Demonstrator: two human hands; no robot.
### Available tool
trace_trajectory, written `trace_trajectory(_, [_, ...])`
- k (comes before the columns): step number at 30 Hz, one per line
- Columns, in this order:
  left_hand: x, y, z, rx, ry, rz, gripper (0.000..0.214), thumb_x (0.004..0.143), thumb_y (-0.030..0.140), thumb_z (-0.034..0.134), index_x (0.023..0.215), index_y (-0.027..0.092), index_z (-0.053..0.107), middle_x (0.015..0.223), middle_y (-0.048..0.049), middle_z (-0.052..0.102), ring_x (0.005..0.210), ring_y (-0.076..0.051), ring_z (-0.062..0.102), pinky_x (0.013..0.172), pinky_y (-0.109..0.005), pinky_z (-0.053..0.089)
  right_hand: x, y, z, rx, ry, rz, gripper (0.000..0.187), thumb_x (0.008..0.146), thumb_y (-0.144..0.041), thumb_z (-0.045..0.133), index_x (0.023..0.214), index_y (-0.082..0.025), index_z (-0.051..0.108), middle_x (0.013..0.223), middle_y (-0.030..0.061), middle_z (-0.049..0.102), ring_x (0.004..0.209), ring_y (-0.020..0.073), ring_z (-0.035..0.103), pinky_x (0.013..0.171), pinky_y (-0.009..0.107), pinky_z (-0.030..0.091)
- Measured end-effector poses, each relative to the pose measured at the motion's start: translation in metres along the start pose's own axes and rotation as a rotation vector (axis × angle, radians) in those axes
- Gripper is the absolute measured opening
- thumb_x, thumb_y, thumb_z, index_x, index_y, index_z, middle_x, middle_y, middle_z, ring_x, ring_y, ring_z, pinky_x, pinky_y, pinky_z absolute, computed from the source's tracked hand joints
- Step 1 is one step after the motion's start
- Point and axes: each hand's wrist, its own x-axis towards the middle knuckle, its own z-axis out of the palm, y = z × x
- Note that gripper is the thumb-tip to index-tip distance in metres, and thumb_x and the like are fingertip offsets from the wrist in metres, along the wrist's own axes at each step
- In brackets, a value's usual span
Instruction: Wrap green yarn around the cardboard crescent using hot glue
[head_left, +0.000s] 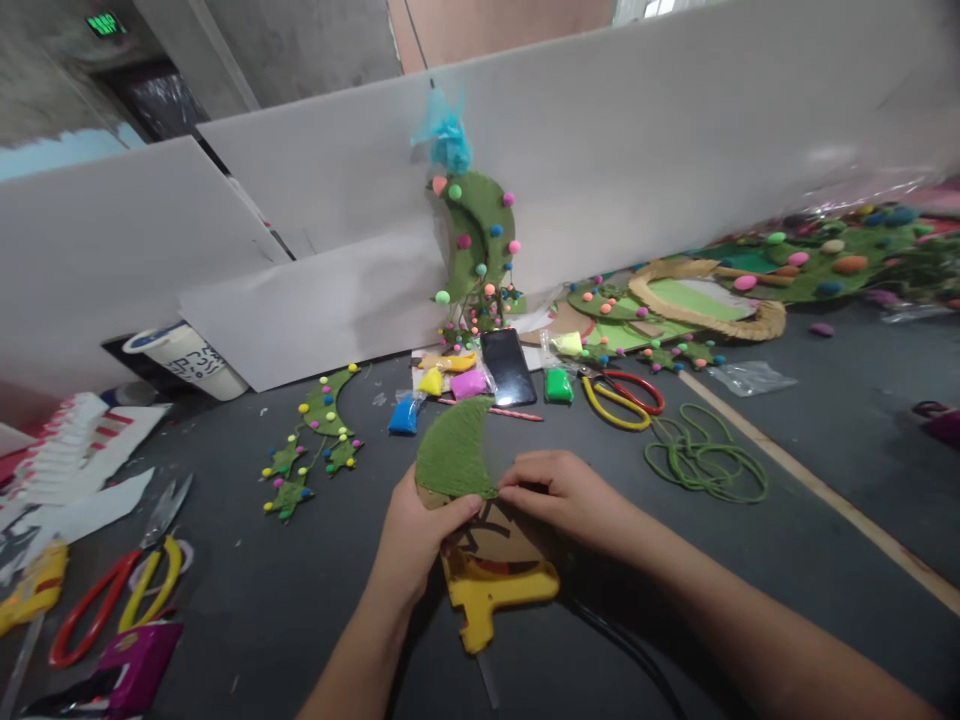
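A cardboard crescent (499, 535), its upper part wrapped in green cord (454, 450), is held in my left hand (420, 530). The thumb lies across the lower edge of the wrapping, with bare cardboard and dark markings below it. At the crescent's right edge, my right hand (562, 490) is closed in a pinch where the green cord ends; the fingertips partly hide the strand. A yellow glue gun (499, 595) lies just below the cardboard, with a clear glue stick (487, 680) sticking out of it.
Loose green cord (705, 455) and red-yellow scissors (622, 395) lie right; more scissors (142, 570) lie left. A finished moon ornament (326, 405) is at left, another (484, 230) hangs ahead. Clay packets (405, 412) and a phone (508, 365) sit before the white board (637, 150).
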Motion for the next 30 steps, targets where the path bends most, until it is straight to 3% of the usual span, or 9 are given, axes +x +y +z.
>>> trace_trajectory(7, [0.0,0.0,-0.002,0.012,-0.016,0.017,0.039,0.055,0.02,0.082,0.088,0.016,0.062,0.069,0.0003,0.069,0.055,-0.013,0.062,0.055,-0.023,0.051,-0.001,-0.001,0.001,-0.054,0.107,0.005,0.011,0.08,-0.017,0.059,0.073,-0.017,0.068,0.062,-0.0032,0.052,0.059,0.0108,0.047,0.056,0.021,0.033])
trace_trajectory(18, [-0.003,-0.001,0.002,-0.121,-0.009,0.013,0.039,0.053,0.018,0.082,0.086,0.015,0.062,0.073,0.0,0.07,0.061,-0.014,0.063,0.059,-0.023,0.051,0.001,0.001,0.009,0.286,0.067,0.233,0.008,0.076,-0.022,0.06,0.073,-0.017,0.065,0.052,-0.0082,0.037,0.05,0.0088,0.034,0.048,0.021,0.025])
trace_trajectory(24, [0.0,-0.004,0.002,-0.141,-0.065,-0.015,0.037,0.054,0.016,0.081,0.087,0.013,0.065,0.078,-0.0031,0.072,0.067,-0.017,0.065,0.064,-0.027,0.052,0.0,-0.001,0.012,0.252,0.092,0.236,0.009,0.076,-0.02,0.057,0.07,-0.017,0.064,0.054,-0.0069,0.04,0.052,0.0089,0.037,0.049,0.02,0.028])
trace_trajectory(30, [0.002,0.0,-0.001,-0.182,0.026,0.092,0.038,0.054,0.015,0.08,0.089,0.014,0.065,0.082,-0.0025,0.074,0.071,-0.017,0.067,0.069,-0.028,0.053,0.001,0.003,0.003,0.191,0.11,0.195,0.013,0.079,-0.028,0.059,0.082,-0.018,0.066,0.062,-0.0036,0.053,0.058,0.0113,0.047,0.053,0.021,0.034])
